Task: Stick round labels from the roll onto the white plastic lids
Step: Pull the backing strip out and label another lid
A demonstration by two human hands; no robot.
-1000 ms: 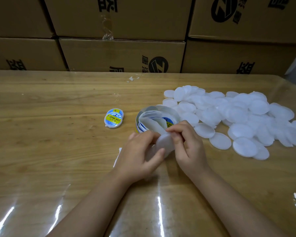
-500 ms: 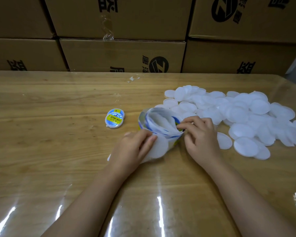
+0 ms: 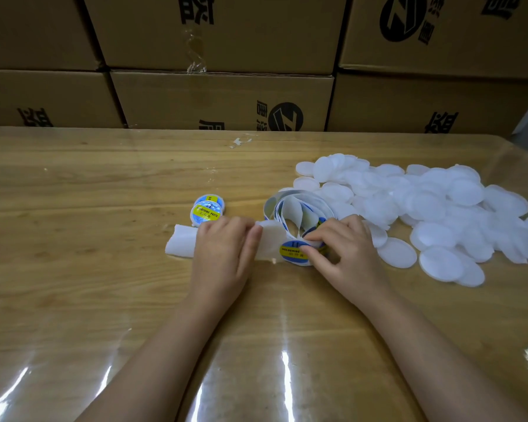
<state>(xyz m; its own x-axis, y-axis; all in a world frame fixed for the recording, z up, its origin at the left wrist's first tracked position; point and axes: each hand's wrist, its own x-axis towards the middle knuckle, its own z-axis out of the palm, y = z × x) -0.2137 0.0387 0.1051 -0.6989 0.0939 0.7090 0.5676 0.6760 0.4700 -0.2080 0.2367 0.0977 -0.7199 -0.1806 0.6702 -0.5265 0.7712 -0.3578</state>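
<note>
On the backing strip (image 3: 180, 245), left hand (image 3: 223, 251) flat, loose; right hand (image 3: 348, 251), grip pinching label (image 3: 294, 254).

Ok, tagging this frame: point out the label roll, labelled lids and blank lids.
label roll (image 3: 291, 208): head view, inside of coil.
labelled lids (image 3: 205, 213): head view, front lid's label.
blank lids (image 3: 409, 202): head view, middle of heap.
</note>
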